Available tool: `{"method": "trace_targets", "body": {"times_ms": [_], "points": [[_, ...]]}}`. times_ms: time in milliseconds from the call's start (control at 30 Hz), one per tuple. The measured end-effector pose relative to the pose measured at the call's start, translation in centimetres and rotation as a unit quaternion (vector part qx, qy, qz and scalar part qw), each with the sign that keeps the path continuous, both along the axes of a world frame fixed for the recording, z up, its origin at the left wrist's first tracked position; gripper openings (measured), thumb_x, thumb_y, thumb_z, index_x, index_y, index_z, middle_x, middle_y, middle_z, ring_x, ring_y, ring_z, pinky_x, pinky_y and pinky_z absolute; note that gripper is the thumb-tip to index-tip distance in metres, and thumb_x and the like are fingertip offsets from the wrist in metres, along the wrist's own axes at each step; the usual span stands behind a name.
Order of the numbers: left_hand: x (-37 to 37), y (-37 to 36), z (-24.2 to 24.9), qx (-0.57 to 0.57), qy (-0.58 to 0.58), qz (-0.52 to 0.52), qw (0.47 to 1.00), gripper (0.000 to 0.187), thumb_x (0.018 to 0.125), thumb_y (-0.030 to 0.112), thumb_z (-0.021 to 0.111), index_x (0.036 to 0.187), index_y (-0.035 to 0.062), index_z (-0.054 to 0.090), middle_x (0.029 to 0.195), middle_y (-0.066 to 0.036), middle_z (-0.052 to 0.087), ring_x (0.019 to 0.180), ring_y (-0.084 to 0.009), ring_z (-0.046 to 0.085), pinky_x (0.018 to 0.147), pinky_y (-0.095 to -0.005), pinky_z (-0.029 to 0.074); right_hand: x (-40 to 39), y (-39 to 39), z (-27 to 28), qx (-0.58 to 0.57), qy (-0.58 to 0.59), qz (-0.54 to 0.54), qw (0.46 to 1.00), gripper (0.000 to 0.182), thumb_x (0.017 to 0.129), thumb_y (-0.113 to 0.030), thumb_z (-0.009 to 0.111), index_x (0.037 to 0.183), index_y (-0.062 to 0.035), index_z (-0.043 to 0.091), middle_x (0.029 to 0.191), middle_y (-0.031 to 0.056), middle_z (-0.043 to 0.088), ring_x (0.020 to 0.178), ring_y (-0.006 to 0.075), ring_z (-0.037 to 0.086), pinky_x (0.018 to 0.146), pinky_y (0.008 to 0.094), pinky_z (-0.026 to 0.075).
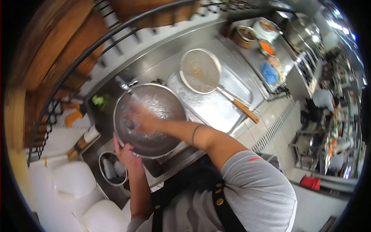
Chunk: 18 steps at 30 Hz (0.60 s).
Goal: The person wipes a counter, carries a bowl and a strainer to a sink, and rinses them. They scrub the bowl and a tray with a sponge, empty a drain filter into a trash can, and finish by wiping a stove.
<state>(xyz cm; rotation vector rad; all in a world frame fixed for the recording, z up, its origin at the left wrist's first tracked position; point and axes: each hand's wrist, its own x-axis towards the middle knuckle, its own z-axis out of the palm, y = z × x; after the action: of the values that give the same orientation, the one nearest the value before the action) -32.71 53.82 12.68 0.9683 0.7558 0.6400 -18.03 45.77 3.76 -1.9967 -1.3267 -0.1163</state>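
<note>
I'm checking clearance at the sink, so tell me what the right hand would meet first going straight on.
Most likely the inner wall of the large metal bowl, on the side away from the strainer. The right hand is blurred and its depth unclear, so the bowl's bottom might come first.

Dark grey bowl (170, 110), paler grey sleeve (247, 172).
We see a red mark (255, 159) on that sleeve, gold-toned buttons (220, 201) on black straps (228, 215), an orange-brown strainer handle (246, 111) and a red container (310, 182).
</note>
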Motion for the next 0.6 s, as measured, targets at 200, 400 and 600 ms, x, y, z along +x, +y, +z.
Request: {"method": "trace_targets", "body": {"times_ms": [200,400,600], "points": [[-2.4,5.0,-2.0,-0.029,-0.018,0.018,0.999,0.097,0.056,-0.015,0.044,0.151,0.0061,0.046,0.14,-0.016,0.057,0.121,-0.0331,0.061,0.104,-0.0428,0.051,-4.0,-9.2,2.2,-0.168,0.349,0.364,0.847,0.063,0.088,-0.035,0.072,0.142,-0.009,0.054,0.146,0.0212,0.051,0.14,0.0355,0.044,0.121,0.0574,0.023],[-5.5,6.8,-6.3,-0.06,0.018,-0.041,0.997,0.078,0.064,-0.003,0.047,0.142,0.0006,0.052,0.134,-0.015,0.06,0.121,-0.0339,0.059,0.105,-0.0435,0.049,2.5,-16.8,7.8,-0.139,-0.071,0.269,0.95,0.008,0.083,-0.022,0.07,0.087,-0.0156,0.068,0.085,-0.0013,0.067,0.093,0.0246,0.061,0.116,0.0543,0.029],[-4.7,4.2,-7.6,-0.268,-0.104,-0.145,0.947,0.044,0.09,0.019,0.052,0.127,-0.0031,0.062,0.129,-0.015,0.065,0.119,-0.0334,0.06,0.106,-0.046,0.046,-0.5,-18.5,14.8,-0.059,0.144,0.244,0.957,0.022,0.086,-0.024,0.076,0.098,-0.008,0.069,0.087,0.0077,0.068,0.091,0.0265,0.063,0.102,0.0465,0.038]]}}
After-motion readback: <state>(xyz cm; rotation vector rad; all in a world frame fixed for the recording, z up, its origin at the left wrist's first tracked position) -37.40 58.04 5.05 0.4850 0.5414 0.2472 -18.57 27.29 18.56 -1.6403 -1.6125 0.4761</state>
